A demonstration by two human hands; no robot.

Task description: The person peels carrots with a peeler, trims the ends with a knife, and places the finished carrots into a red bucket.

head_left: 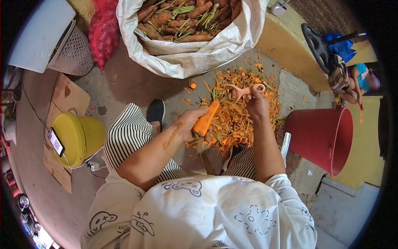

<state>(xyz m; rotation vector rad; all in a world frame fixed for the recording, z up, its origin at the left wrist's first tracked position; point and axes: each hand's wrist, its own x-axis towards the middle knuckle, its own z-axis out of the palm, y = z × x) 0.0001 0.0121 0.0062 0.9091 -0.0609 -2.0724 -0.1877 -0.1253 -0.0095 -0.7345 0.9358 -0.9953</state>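
Observation:
My left hand (192, 122) is closed around a peeled orange carrot (207, 118), its thick end toward me. To its right, my right hand (258, 106) grips a pale pink Y-shaped peeler (241, 92) by the handle; its forked head points left, toward the carrot but apart from it. Beneath both hands lies a heap of carrot peelings (236, 128) with cut carrot ends and green bits. A strip of peel (173, 136) sticks to my left forearm. Beyond the heap, a white woven sack (178, 68) holds unpeeled carrots (166, 18) with green stalks.
At the right stands a dark red bucket (309, 135). On the left, a yellow bucket (89, 137) carries a phone (56, 142) with a cable. A grey basket (74, 56) and a red mesh bag (102, 39) are at the back left. Another person (352, 89) sits far right.

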